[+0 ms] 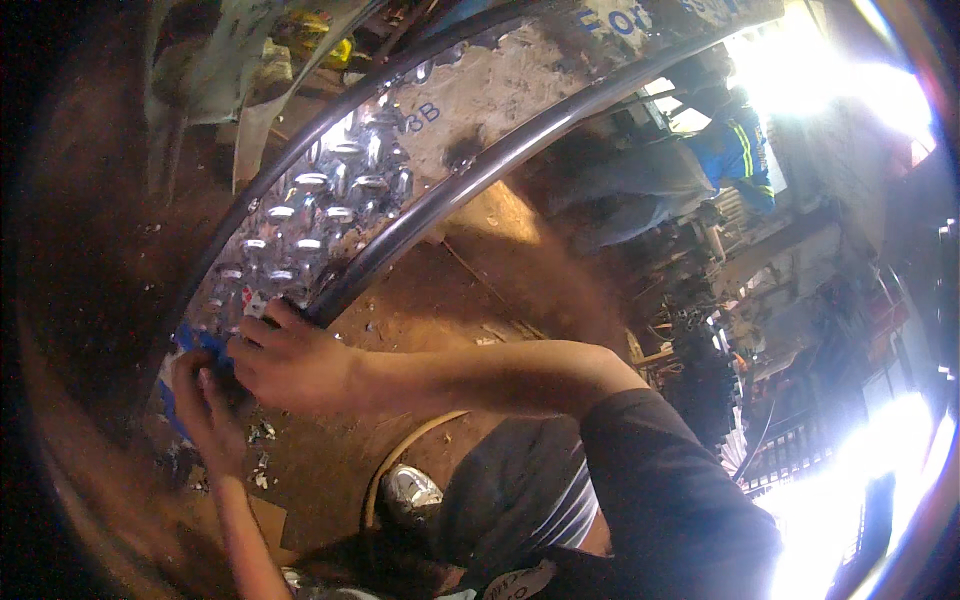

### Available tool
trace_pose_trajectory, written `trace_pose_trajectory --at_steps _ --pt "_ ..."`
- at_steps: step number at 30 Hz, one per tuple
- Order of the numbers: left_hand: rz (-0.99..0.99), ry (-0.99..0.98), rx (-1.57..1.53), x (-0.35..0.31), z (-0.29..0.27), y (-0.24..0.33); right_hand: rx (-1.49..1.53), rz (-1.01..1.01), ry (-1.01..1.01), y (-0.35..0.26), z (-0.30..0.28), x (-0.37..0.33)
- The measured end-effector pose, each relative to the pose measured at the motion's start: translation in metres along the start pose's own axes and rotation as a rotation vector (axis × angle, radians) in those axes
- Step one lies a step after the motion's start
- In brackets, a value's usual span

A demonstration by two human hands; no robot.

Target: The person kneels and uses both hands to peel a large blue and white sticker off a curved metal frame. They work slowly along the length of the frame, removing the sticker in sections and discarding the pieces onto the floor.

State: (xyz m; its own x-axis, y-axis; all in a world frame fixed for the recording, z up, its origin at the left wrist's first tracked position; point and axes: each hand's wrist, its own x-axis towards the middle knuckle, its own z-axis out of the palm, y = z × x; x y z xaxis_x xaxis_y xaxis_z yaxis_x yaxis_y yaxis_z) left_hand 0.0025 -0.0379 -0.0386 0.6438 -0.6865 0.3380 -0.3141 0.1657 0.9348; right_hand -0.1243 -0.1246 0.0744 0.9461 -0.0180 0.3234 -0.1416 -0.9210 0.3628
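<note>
Has the left hand [208, 405] and the right hand [288, 365] close together, fingers bent at a blue item [205, 342]; cannot tell how tightly, with the contact partly hidden. Has this item right under the fingers, at the near end of a metal panel [375, 165] with raised bumps, probably using both hands from opposite sides to steady it. Rests the right fingertips close by the lower end of a dark tube [500, 160], perhaps for bracing. Cannot make out any container, or contents, around the hands. Shows, below the right hand, a shoe [412, 488] on the brown floor [455, 300]; shows, far up and right of both hands, a person [735, 150] in a blue top
</note>
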Motion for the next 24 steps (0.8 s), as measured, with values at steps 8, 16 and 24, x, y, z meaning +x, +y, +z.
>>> trace_pose_trajectory --at_steps 8,16,24 --pt "0.035 -0.052 0.016 0.007 -0.002 0.014 0.1 -0.243 -0.114 0.021 -0.001 0.003" --pt "0.004 -0.055 -0.071 0.013 -0.012 0.032 0.468 -0.103 -0.356 0.057 -0.041 0.026" --pt "0.101 -0.057 -0.028 0.013 -0.01 0.028 0.261 -0.084 -0.359 0.041 -0.039 0.03"
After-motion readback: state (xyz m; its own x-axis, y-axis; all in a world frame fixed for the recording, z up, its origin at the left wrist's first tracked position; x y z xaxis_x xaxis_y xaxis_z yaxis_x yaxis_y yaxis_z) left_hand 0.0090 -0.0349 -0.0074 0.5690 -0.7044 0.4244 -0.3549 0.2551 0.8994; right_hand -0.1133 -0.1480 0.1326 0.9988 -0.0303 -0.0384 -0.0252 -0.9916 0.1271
